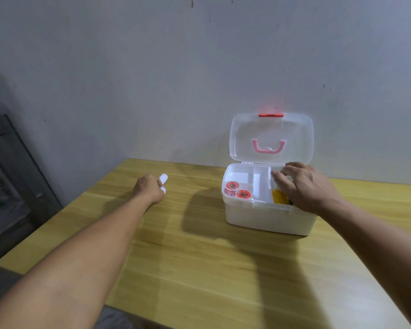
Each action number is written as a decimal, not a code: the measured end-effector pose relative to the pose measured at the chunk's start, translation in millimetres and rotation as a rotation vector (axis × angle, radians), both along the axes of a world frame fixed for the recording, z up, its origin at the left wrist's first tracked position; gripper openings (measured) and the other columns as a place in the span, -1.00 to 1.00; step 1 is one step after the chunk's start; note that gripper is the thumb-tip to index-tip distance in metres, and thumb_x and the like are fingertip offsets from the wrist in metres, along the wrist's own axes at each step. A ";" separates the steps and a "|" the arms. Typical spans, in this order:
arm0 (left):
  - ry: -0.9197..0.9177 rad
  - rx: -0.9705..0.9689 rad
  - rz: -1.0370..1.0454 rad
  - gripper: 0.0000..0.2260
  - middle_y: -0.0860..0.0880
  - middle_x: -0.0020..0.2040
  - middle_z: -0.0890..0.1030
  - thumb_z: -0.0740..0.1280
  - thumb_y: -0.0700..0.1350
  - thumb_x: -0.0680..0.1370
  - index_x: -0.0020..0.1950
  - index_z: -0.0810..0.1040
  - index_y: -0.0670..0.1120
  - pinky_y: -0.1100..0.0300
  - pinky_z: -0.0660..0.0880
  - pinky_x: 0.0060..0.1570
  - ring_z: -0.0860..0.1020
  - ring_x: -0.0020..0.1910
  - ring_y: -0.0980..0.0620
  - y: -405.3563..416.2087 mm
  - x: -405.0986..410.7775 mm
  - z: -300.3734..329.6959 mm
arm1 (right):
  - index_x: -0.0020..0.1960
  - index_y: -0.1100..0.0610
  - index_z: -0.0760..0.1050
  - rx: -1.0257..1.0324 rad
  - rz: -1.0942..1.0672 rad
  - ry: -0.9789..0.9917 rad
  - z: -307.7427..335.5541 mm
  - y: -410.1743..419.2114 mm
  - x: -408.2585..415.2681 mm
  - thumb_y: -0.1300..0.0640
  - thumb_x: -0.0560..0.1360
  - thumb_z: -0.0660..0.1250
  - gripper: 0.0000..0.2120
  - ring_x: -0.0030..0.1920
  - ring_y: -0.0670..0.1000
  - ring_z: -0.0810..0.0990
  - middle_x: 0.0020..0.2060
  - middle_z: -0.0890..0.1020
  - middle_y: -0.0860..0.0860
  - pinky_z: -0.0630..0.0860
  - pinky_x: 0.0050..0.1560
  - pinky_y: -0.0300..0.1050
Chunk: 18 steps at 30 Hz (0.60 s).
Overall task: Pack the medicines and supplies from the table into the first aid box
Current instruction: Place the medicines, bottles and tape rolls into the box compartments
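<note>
**Two hands at an open first aid box on a wooden counter**

A white plastic first aid box [268, 214] stands on the right, far part of the light wooden counter [199, 269], close to the grey wall [152, 67]. Its clear hinged lid [271, 138], with a red latch [271, 115] and a pink handle [268, 147], stands upright. Inside lies a white divided tray [259, 184]. Two red-and-white tape rolls [237, 189] lie in the near-left compartment. A yellow item [279, 197] sits in the right compartment, partly hidden.

The right hand [304, 186] reaches over the right compartment with fingers [279, 178] spread and curved downward; whether they hold anything cannot be told. The left hand [150, 188] rests over the counter, well to the left of the box, its fingers closed around a white roll of bandage [163, 179] that protrudes from the far side of the fist.
</note>
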<state>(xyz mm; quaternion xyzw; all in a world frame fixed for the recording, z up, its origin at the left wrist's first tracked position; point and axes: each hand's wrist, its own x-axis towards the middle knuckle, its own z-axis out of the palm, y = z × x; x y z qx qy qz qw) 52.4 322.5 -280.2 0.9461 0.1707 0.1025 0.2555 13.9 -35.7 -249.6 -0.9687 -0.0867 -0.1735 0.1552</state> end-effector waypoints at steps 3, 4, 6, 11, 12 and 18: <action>-0.067 -0.022 -0.028 -0.86 -0.21 0.05 0.66 0.40 -0.15 0.43 -0.05 0.67 -0.14 0.18 0.44 -0.04 0.59 0.06 -0.18 -11.5 -0.1 6.2 | -0.01 0.06 0.60 -0.002 0.000 -0.012 -0.5 0.1 0.7 -0.34 0.43 -0.11 -0.34 0.14 0.10 0.52 0.17 0.58 0.07 0.49 0.05 0.04; -0.107 -0.040 -0.055 -0.86 -0.20 0.00 0.67 0.41 -0.14 0.42 -0.06 0.67 -0.15 0.20 0.41 -0.10 0.61 0.02 -0.17 -17.9 -0.6 11.4 | -0.03 0.06 0.60 0.000 0.002 -0.017 -0.6 0.2 0.3 -0.34 0.43 -0.12 -0.34 0.13 0.10 0.52 0.16 0.58 0.07 0.49 0.05 0.04; -0.195 -0.082 -0.123 -0.85 -0.19 -0.08 0.67 0.43 -0.11 0.41 -0.09 0.67 -0.15 0.22 0.37 -0.17 0.62 -0.07 -0.13 -34.7 -1.6 25.7 | -0.03 0.09 0.60 0.003 0.005 -0.015 0.8 0.7 -1.8 -0.31 0.45 -0.09 -0.36 0.13 0.10 0.52 0.15 0.58 0.08 0.48 0.06 0.05; -0.283 -0.278 -0.324 -0.80 -0.11 -0.10 0.69 0.48 -0.08 0.38 -0.03 0.67 -0.08 0.26 0.48 -0.13 0.64 -0.10 -0.02 -86.5 -10.0 64.0 | 0.00 0.09 0.61 0.011 0.005 0.000 2.0 1.9 -3.4 -0.31 0.46 -0.08 -0.36 0.15 0.11 0.51 0.19 0.57 0.09 0.48 0.09 0.06; -0.280 -0.300 -0.360 -0.79 -0.10 -0.09 0.68 0.49 -0.09 0.37 -0.02 0.67 -0.08 0.27 0.48 -0.12 0.64 -0.07 0.00 -96.6 -11.3 68.9 | 0.01 0.09 0.61 0.014 0.004 0.002 1.9 1.7 -3.5 -0.31 0.46 -0.08 -0.36 0.16 0.11 0.51 0.20 0.57 0.09 0.48 0.09 0.06; -0.230 -0.250 -0.527 -0.73 -0.07 0.06 0.66 0.51 -0.12 0.35 0.04 0.67 -0.07 0.28 0.45 -0.09 0.60 -0.03 0.03 -141.4 -14.7 79.6 | 0.04 0.08 0.60 0.021 -0.002 0.005 1.5 1.0 -3.8 -0.32 0.46 -0.09 -0.34 0.19 0.10 0.50 0.23 0.56 0.09 0.47 0.10 0.05</action>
